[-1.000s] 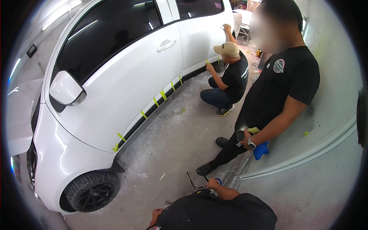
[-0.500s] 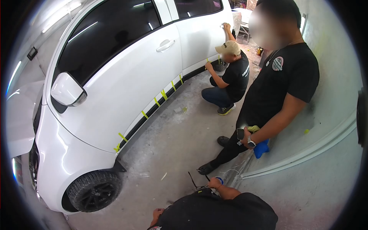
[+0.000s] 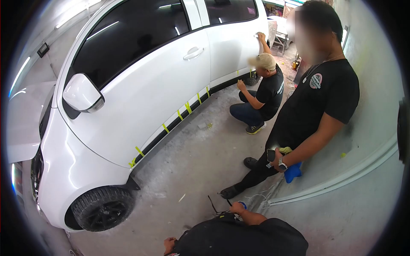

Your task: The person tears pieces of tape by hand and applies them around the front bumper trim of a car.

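At the bottom, my right hand is closed on a pair of black-framed eyeglasses, which hang out to its left. Just beyond that hand is a blue-and-white ring, perhaps a tape roll; I cannot tell if I touch it. My left hand hangs low beside my black shirt. Its fingers look curled, and what they hold, if anything, is hidden. Ahead to the left stands a white car, with strips of yellow-green tape across the black strip along its lower side.
A co-worker in a cap squats by the rear door. Another person stands at the right, holding a phone with a blue cloth below it. The front wheel is at lower left. A white trim strip lines the right wall.
The view has shifted slightly, so the car appears a little further right. The squatting co-worker's lower hand has come away from the sill. I still hold the eyeglasses.
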A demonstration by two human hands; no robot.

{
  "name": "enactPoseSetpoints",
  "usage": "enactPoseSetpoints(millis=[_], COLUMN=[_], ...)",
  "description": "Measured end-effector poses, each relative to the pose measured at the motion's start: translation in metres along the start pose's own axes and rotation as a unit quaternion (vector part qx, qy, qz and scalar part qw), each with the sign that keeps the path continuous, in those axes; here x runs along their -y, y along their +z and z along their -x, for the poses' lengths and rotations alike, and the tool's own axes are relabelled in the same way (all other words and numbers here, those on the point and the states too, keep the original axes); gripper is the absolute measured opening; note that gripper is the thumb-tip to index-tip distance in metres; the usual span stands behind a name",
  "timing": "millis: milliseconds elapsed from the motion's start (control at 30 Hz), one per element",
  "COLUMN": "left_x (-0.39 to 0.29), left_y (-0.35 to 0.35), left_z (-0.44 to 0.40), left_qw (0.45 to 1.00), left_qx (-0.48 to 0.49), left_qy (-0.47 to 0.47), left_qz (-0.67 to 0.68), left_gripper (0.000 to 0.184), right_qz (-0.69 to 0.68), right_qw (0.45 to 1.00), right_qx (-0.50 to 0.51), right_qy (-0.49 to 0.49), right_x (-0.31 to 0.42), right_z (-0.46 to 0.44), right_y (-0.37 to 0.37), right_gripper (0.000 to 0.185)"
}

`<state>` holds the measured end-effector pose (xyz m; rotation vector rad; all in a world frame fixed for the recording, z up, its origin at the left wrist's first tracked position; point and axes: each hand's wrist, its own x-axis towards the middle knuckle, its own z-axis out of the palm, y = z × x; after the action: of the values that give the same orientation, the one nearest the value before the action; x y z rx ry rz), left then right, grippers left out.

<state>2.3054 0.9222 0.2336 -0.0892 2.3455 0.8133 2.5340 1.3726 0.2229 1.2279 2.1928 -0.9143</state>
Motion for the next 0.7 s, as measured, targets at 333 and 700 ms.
enactPoseSetpoints(millis=[333, 700], left_x=[0.014, -0.007], left_y=[-0.002, 0.002], left_z=[0.022, 0.0], left_qw=[0.998, 0.983], left_qx=[0.045, 0.147], left_qy=[0.012, 0.077], left_qz=[-0.049, -0.084], left_gripper=[0.039, 0.025], right_qz=[-0.026, -0.034], right_qw=[0.999, 0.999], right_qx=[-0.009, -0.008], right_qy=[0.02, 0.037], right_x=[-0.002, 0.004], right_z=[0.0, 0.009], right_y=[0.003, -0.003], right_gripper=[0.044, 0.043])
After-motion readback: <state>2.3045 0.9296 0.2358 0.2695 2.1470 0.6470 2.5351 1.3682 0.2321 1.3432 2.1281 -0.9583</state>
